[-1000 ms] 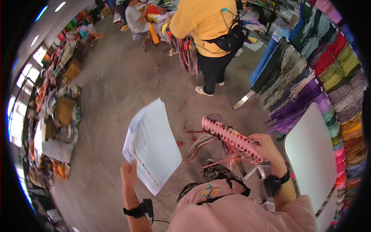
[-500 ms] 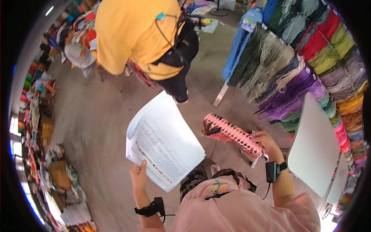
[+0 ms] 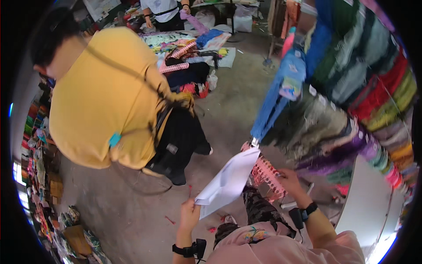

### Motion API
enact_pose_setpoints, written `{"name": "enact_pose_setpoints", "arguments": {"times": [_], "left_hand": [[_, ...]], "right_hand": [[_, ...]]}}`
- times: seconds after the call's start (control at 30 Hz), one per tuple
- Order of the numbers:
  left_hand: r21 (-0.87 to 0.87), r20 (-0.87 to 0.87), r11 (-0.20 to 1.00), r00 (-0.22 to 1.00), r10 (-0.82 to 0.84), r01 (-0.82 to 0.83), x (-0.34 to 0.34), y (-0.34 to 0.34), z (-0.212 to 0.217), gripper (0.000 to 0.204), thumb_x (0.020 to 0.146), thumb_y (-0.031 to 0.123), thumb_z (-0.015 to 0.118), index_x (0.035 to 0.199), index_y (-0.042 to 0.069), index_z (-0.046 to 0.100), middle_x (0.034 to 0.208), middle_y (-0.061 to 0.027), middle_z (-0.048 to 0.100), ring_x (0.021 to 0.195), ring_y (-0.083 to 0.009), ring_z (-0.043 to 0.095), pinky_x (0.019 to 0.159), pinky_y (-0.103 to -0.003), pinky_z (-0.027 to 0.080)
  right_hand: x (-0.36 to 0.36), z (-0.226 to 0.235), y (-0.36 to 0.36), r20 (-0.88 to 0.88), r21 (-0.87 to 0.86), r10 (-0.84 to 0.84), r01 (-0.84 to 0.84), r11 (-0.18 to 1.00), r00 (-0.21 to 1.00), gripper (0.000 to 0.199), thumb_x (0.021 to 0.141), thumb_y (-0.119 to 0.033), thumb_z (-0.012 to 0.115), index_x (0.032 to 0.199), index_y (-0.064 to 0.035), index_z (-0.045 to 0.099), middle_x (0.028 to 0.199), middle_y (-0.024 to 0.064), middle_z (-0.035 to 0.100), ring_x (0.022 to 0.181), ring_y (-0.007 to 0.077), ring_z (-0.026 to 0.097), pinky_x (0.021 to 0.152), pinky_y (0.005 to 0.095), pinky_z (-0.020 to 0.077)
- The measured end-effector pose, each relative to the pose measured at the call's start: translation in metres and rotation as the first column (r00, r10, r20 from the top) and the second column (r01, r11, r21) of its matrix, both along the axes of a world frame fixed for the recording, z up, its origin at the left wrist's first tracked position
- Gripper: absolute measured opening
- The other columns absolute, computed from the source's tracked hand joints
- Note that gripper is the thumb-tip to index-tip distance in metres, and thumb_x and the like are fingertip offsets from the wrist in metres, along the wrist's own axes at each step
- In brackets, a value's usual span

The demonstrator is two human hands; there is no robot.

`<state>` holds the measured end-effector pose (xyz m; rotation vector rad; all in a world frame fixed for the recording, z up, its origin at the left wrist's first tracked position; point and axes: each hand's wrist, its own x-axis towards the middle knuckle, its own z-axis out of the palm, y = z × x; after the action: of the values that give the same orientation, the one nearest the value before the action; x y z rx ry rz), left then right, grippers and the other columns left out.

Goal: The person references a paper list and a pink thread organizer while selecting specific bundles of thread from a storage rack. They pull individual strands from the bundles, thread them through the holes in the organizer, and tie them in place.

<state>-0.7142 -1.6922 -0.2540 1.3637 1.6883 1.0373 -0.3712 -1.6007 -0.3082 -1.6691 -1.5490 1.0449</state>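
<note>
From where I stand, a person in a pink top (image 3: pixel 285 246) is on their feet, hands out before them, with something held in each. The left hand (image 3: pixel 189 214) pinches the lower left corner of a white sheaf of paper (image 3: pixel 228 180), thumb to one side, and the sheets slant up and to the right, seen at a steep angle. The right hand (image 3: pixel 291 182) grips the near end of a long pink strip (image 3: pixel 266 174) with rows of round holes; its far end points up and to the left, partly behind the paper.

As for how far things have come, both items are already picked up and neither is set down. Some holes look dark or coloured, but blur hides whether each is filled, so I cannot tell how much remains. The skeins of yarn (image 3: pixel 274 105) to the right hang on their rack, apart from both hands.

The left forearm rises almost straight, a black wrist strap (image 3: pixel 189 251) around it. The right arm is bent at the elbow and reaches up and inward, wearing a similar strap (image 3: pixel 303 211), beside a pale board (image 3: pixel 365 198).

Ahead to the left stands a co-worker in a yellow top (image 3: pixel 101 101).
</note>
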Motion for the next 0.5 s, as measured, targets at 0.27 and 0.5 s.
{"name": "enact_pose_setpoints", "arguments": {"times": [0.27,0.5], "left_hand": [[0.013,-0.181,0.991,0.974,0.135,-0.135,0.021,0.08,0.016,0.019,0.075,0.003,0.046,0.092,-0.001,0.054,0.07,-0.0156,0.055,0.064,-0.0133,0.055,0.057,-0.025,0.041],[0.094,0.02,0.954,0.959,0.284,-0.285,0.002,0.121,0.021,0.016,0.076,-0.002,0.044,0.088,-0.005,0.055,0.076,-0.0026,0.056,0.072,-0.0073,0.048,0.061,-0.021,0.039]], "right_hand": [[-0.047,0.01,0.126,0.013,0.144,0.14,-0.14,0.98,0.99,0.033,0.068,-0.01,0.057,0.098,0.0005,0.05,0.079,0.0137,0.058,0.069,0.0167,0.056,0.06,0.027,0.0437],[-0.08,-0.063,0.188,-0.307,-0.208,-0.16,0.098,0.973,0.938,0.014,0.068,-0.005,0.055,0.078,0.0046,0.055,0.062,0.0044,0.053,0.051,0.0098,0.047,0.046,0.0232,0.0361]]}}
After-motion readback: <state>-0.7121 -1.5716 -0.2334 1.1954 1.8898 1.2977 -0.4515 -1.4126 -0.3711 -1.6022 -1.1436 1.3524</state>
